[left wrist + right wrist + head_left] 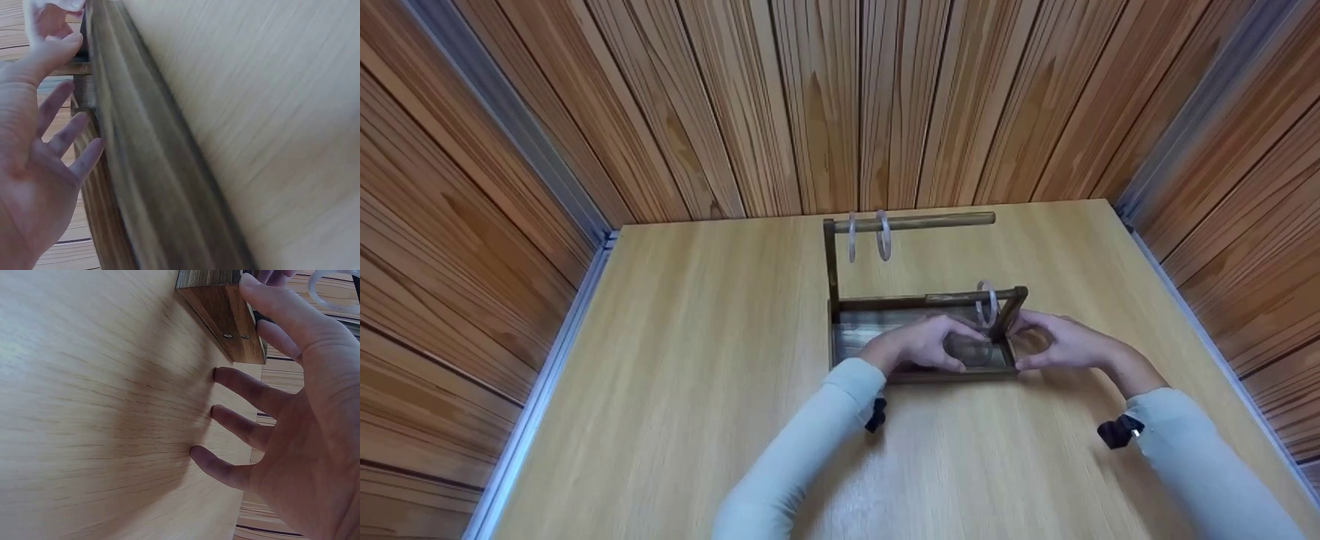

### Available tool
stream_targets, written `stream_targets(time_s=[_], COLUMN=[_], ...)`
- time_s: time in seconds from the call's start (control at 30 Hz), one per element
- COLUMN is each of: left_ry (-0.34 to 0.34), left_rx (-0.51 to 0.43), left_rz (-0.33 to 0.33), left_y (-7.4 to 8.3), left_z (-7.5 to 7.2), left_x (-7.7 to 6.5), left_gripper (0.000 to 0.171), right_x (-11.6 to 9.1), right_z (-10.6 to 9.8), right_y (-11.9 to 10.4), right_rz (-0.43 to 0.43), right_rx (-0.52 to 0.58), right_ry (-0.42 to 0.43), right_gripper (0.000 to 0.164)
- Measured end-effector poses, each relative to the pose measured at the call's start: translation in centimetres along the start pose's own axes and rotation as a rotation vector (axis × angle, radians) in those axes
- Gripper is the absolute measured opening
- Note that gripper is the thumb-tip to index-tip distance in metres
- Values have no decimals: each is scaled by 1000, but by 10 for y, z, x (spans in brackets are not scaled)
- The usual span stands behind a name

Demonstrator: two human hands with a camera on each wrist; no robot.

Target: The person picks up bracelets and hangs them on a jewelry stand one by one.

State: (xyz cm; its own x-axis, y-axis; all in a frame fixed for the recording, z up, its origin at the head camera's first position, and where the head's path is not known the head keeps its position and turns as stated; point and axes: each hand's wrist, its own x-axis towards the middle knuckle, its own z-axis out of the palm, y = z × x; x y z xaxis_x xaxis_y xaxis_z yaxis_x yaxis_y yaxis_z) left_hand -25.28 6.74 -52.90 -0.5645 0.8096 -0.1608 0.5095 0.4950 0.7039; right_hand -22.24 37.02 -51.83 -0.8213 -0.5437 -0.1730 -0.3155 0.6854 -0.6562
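A dark wooden stand with a shallow tray (870,334) sits on the table. From its left end rises a tall post (831,262) with a rod (945,220) carrying two pale rings (883,236). A shorter post (1009,315) at the right end bears a lower rod (949,298) and one pale ring (990,304). My left hand (919,345) hovers over the tray, thumb and fingers spread near the short post. At the tray's right end, my right hand (1061,341) touches the corner with its thumb (264,295); the other fingers are extended.
The light wooden table (697,337) spreads around the stand. Wood-panelled walls (780,112) rise at the back and both sides, with metal strips (540,390) along the side edges. A dark wrist device (1119,432) sits by each sleeve.
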Motion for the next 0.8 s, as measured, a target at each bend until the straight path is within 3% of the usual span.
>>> stream_targets(time_s=[0.3, 0.53, 0.8], left_ry=[16, -7, -51], left_rx=[-66, -16, 24], left_rz=[-47, 16, 32], left_y=[-1, 0, 1], left_z=[6, 7, 8], left_x=[6, 12, 15], left_gripper=[57, 59, 64], right_x=[0, 0, 0], right_z=[-1, -2, -2], right_y=[2, 0, -2], right_rz=[31, 45, 39], right_rx=[29, 34, 40], right_ry=[-10, -20, -26], right_gripper=[70, 71, 70])
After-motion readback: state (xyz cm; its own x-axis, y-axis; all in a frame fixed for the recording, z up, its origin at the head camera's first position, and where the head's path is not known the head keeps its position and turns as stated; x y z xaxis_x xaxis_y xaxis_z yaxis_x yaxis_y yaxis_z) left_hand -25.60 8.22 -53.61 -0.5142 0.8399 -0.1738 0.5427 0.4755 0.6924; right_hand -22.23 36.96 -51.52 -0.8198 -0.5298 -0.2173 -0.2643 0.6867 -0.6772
